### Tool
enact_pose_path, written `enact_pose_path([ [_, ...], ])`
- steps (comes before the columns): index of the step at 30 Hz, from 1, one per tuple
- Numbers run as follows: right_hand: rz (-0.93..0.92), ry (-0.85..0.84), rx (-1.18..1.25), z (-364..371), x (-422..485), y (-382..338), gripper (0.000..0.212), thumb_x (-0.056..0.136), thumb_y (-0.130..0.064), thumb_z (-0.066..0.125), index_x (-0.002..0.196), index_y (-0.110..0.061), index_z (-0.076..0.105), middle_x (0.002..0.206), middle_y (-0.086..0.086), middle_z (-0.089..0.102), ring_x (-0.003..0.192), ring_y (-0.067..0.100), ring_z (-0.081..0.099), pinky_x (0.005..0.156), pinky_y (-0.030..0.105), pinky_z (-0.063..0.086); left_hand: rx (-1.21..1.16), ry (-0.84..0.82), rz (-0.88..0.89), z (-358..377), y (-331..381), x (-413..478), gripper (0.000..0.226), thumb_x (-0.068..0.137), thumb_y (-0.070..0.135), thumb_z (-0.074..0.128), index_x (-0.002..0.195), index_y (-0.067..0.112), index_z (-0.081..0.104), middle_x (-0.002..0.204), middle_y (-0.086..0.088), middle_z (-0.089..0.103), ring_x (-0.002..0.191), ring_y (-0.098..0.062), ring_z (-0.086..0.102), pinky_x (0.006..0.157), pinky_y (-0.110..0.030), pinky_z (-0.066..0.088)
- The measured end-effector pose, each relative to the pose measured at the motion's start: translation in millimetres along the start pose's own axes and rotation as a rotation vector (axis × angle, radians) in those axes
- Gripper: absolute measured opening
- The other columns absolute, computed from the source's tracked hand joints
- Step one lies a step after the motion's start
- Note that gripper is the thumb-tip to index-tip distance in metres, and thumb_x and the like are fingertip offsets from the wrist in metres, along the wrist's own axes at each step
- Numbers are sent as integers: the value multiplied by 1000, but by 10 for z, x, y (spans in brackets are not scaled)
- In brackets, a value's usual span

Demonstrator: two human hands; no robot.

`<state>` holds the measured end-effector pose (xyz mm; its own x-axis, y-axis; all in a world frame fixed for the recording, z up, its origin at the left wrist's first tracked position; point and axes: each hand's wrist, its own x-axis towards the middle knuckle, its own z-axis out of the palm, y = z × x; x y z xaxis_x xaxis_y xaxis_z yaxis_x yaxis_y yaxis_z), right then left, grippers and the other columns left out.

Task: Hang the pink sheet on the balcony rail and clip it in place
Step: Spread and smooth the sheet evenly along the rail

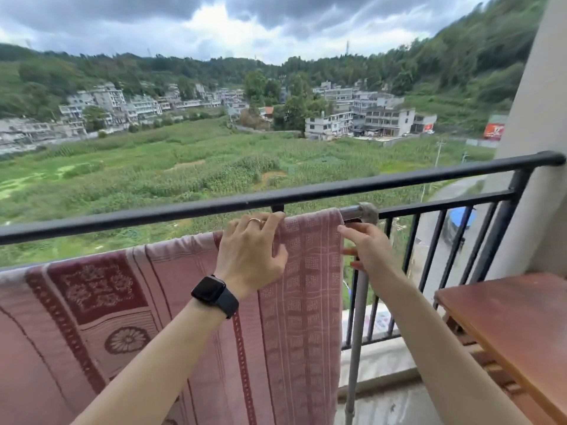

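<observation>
The pink sheet (190, 305), woven with dark red patterns, hangs over a silver pipe rail (352, 211) just inside the black balcony rail (306, 196). My left hand (253, 254), with a ring and a black watch on the wrist, holds the sheet at the top, fingers hooked over the pipe and thumb on the front face. My right hand (368, 248) is at the sheet's right edge, its top fingertip touching the edge just below the pipe. A small dark thing (352, 221) shows under the pipe above that hand; I cannot tell whether it is a clip or whether the hand holds it.
A grey pipe joint (368, 211) caps the silver rail, and a silver post (357, 326) drops from it. Black balusters (435, 240) run to the right. A reddish wooden table (509, 320) stands at the right, against a pale wall column (534, 133).
</observation>
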<state>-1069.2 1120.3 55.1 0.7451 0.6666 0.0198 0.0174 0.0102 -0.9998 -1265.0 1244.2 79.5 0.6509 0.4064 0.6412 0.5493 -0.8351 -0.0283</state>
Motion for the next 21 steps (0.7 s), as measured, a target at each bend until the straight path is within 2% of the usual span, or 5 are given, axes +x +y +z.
enact_pose_path([
  [3,-30,-80,-20,207,-178,27,22,91,-44,70,103,-26,68,75,-15,73,55,-1,63,49,16,46,-120,-33,17,-40,229,161,51,91,47,49,137,25,49,117,0,67,104,-22,62,95,-41,44],
  [8,-69,-146,247,153,-224,-181,6,91,-21,74,90,-16,74,65,-8,68,48,1,56,42,13,40,-180,-123,-2,-26,145,271,36,99,49,48,125,28,62,91,6,70,77,-13,64,57,-25,44],
  [13,-289,-101,240,81,-103,-419,20,87,-1,73,89,-21,74,82,-9,75,70,4,68,57,14,52,-121,172,-54,-19,-89,-44,33,99,35,47,110,14,70,61,1,62,46,-12,50,42,-24,39],
  [17,-364,-123,77,92,-36,-249,26,89,1,68,80,-23,70,75,-13,71,73,14,63,68,34,55,-10,225,-208,-119,-260,-294,17,94,19,63,110,18,67,68,0,65,60,-19,58,64,-36,52],
  [21,-413,-216,-35,255,69,-96,17,89,-8,70,86,-25,69,78,-10,71,67,13,59,58,22,50,137,272,-295,-77,-26,-424,32,87,43,57,109,21,55,104,1,59,94,-20,53,87,-40,39],
])
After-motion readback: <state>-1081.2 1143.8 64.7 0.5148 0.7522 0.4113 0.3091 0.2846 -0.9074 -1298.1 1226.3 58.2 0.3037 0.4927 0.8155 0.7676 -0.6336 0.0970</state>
